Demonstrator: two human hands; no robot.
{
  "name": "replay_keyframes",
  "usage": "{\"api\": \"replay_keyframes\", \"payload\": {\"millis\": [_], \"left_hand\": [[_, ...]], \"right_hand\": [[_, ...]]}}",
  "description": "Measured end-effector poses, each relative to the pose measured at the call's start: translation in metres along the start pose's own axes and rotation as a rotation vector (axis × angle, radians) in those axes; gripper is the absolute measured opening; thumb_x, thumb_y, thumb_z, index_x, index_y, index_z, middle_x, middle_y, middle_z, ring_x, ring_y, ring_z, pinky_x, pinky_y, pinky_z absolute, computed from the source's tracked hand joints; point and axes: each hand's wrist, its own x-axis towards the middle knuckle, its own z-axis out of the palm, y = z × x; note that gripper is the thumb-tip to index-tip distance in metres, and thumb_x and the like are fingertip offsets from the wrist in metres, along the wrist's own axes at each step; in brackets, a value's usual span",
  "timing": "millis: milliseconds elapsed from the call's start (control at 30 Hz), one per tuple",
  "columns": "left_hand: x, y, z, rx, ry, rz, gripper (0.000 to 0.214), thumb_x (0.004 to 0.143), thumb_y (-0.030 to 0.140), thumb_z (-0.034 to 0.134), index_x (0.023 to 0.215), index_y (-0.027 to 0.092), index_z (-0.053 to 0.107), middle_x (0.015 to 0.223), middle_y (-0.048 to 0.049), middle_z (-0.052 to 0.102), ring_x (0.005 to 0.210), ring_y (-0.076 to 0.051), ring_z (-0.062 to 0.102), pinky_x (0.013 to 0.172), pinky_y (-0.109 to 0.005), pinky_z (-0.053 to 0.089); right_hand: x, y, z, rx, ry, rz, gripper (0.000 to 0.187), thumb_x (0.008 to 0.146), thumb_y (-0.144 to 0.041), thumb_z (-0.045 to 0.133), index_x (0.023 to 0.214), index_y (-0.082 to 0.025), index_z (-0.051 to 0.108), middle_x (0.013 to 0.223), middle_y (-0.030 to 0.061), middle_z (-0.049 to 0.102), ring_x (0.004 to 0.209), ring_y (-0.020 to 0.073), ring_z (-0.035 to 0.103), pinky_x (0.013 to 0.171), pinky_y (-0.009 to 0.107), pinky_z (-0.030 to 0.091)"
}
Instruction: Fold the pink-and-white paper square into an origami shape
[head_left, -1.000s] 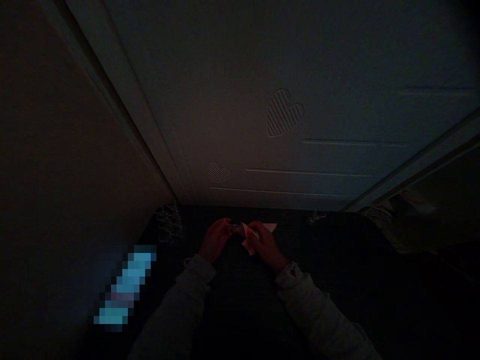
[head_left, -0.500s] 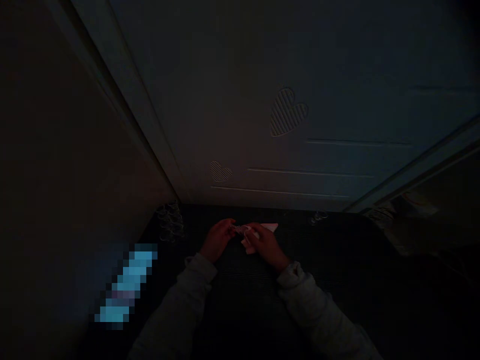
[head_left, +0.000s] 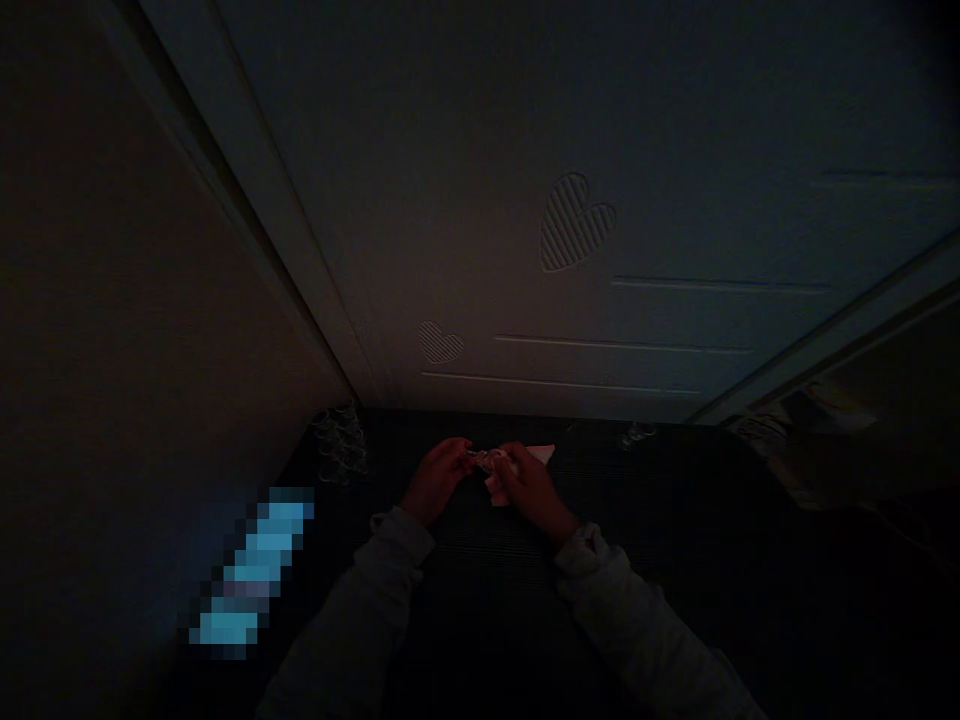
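Near the rear edge of the dark tabletop point(head_left: 480, 570), the left hand point(head_left: 435, 482) grips a small shiny piece point(head_left: 480, 458), type indistinct. The right hand point(head_left: 536, 492) pinches a pale pink sheet point(head_left: 542, 455), cloth or paper. Within one second, the sheet's raised fold has flattened toward the piece; handling appears mid-step.

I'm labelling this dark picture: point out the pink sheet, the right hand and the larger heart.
Pink sheet point(head_left: 496, 491): head view, lower flap.
Right hand point(head_left: 536, 491): head view, back of hand.
Larger heart point(head_left: 574, 226): head view, ridged middle.
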Motion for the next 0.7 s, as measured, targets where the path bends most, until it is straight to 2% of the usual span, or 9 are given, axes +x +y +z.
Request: {"api": "replay_keyframes", "payload": {"millis": [100, 233, 400, 533, 700], "left_hand": [[0.001, -0.001, -0.001, -0.024, 0.015, -0.003, 0.017, 0.065, 0.026, 0.060, 0.077, 0.014, 0.059, 0.068, -0.0011, 0.058, 0.066, -0.011, 0.054, 0.064, -0.025, 0.039], [0.001, 0.000, -0.002, -0.075, 0.043, -0.013, 0.019, 0.066, 0.028, 0.060, 0.080, 0.014, 0.058, 0.070, -0.0015, 0.059, 0.067, -0.011, 0.055, 0.065, -0.025, 0.040], [-0.002, 0.001, -0.002, -0.037, 0.013, -0.020, 0.022, 0.064, 0.025, 0.062, 0.083, 0.015, 0.057, 0.078, -0.0029, 0.060, 0.071, -0.011, 0.055, 0.067, -0.025, 0.040], [-0.003, -0.002, 0.000, 0.101, -0.012, 0.034, 0.019, 0.062, 0.022, 0.064, 0.079, 0.016, 0.057, 0.077, -0.0011, 0.060, 0.071, -0.010, 0.054, 0.069, -0.025, 0.039], [-0.007, -0.008, 0.002, 0.408, -0.091, 0.093, 0.022, 0.057, 0.020, 0.067, 0.075, 0.016, 0.055, 0.076, -0.0006, 0.061, 0.074, -0.013, 0.055, 0.074, -0.029, 0.041]], "right_hand": [[0.001, 0.003, 0.000, 0.093, -0.009, 0.028, 0.026, 0.080, -0.041, 0.037, 0.088, -0.019, 0.049, 0.071, 0.0012, 0.058, 0.057, 0.0134, 0.057, 0.046, 0.023, 0.044], [0.004, 0.008, -0.002, 0.145, 0.062, -0.010, 0.029, 0.079, -0.043, 0.039, 0.088, -0.019, 0.052, 0.074, 0.0015, 0.058, 0.065, 0.0138, 0.055, 0.057, 0.025, 0.044], [0.007, 0.013, -0.004, 0.200, 0.120, 0.019, 0.030, 0.077, -0.045, 0.041, 0.089, -0.019, 0.052, 0.077, 0.0010, 0.058, 0.068, 0.0143, 0.053, 0.061, 0.026, 0.042], [0.010, 0.016, -0.004, 0.291, 0.164, 0.048, 0.030, 0.076, -0.046, 0.041, 0.090, -0.021, 0.051, 0.089, 0.0023, 0.059, 0.080, 0.0165, 0.054, 0.070, 0.029, 0.041], [0.015, 0.022, -0.004, 0.365, 0.221, 0.108, 0.031, 0.075, -0.048, 0.042, 0.090, -0.022, 0.050, 0.090, 0.0021, 0.058, 0.084, 0.0186, 0.053, 0.072, 0.030, 0.042]]}}
